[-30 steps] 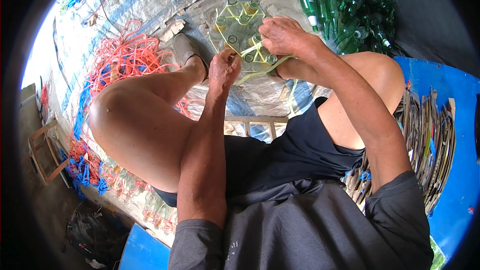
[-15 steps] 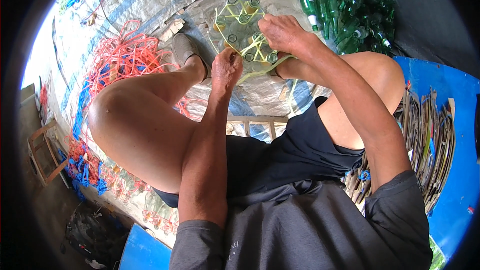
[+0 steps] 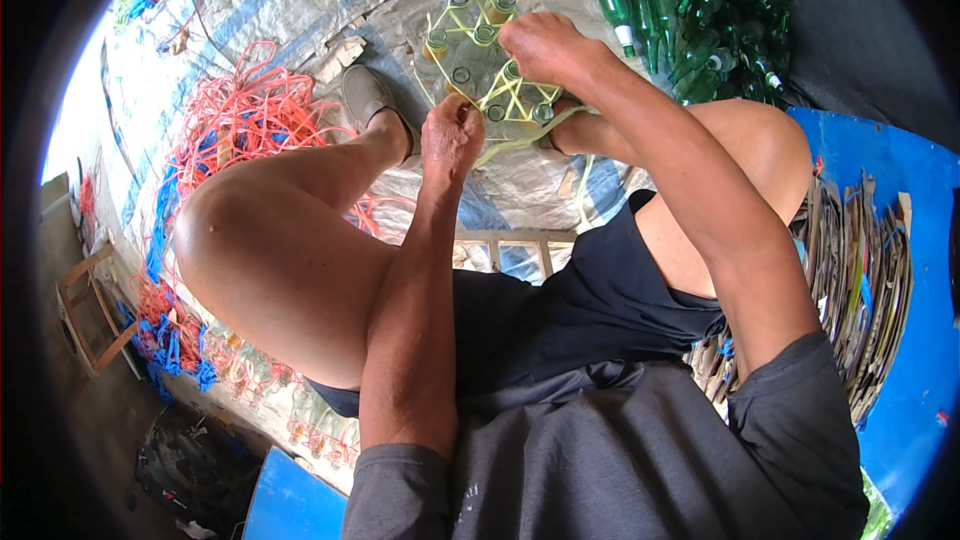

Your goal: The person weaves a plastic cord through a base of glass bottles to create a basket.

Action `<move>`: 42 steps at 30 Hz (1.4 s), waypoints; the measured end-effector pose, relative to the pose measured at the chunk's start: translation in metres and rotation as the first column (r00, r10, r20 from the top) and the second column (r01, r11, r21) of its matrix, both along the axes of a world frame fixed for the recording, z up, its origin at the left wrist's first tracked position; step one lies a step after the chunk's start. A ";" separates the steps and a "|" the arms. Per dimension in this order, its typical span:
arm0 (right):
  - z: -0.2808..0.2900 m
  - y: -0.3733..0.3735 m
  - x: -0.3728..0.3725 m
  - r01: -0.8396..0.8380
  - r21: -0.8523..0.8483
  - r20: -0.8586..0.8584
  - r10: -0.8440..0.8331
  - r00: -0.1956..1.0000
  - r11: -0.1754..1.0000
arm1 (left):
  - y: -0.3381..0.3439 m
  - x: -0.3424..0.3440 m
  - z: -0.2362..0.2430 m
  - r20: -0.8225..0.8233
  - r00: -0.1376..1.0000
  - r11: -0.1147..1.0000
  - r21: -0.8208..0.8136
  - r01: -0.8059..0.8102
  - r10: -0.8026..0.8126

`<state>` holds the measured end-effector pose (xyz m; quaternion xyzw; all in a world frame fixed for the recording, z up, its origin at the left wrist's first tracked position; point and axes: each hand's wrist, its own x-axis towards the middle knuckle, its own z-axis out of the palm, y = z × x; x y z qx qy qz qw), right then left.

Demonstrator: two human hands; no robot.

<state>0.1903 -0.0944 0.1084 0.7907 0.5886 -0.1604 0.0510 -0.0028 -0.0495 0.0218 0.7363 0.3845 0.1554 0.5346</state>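
Pinching yellow strap (image 3: 486, 100) narrowly in left hand (image 3: 452, 134) at seven o'clock of clear bottles (image 3: 461, 76), likely for tension. Holding right hand (image 3: 545, 48) curled at two o'clock; cannot tell whether on strap. With bottles upright at view's twelve o'clock, between feet (image 3: 368, 95), presumably for steadiness.

Pale yellow strap (image 3: 516, 143), clear bottles (image 3: 461, 76) and deep green bottles (image 3: 667, 25) against a whitish-grey ground sheet (image 3: 290, 2) with broad blue stripes.
Amber-brown tints a few of the clear necks, and white labels (image 3: 625, 36) break up the green glass; the tangled strapping (image 3: 265, 108) is coral red, mixed with bright blue strands (image 3: 160, 230); the shoe (image 3: 366, 94) is grey-brown, the shorts (image 3: 520, 325) plain black, the T-shirt (image 3: 620, 455) charcoal with small whitish marks; the stacked cardboard (image 3: 850, 285) shows thin bands of brown, tan and grey beside a solid bright blue panel (image 3: 918, 205); the wooden frame (image 3: 97, 318) is reddish brown.
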 end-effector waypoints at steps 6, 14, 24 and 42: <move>0.022 0.010 -0.011 0.039 -0.151 -0.035 -0.045 0.998 0.988 | 0.001 -0.007 0.006 -0.069 0.997 0.999 0.019 -0.036 0.037; 0.000 -0.053 -0.030 0.360 0.263 -0.159 -0.328 0.931 0.895 | 0.000 -0.007 0.027 -0.094 0.988 0.991 0.052 -0.122 0.126; -0.016 -0.094 -0.081 0.531 0.071 -0.350 -0.477 0.806 0.845 | 0.024 -0.009 0.021 -0.070 0.996 0.976 0.208 0.063 -0.049; -0.046 -0.098 -0.064 0.439 0.254 -0.344 -0.343 0.874 0.862 | 0.031 -0.010 0.030 -0.149 0.981 0.913 0.372 0.170 -0.122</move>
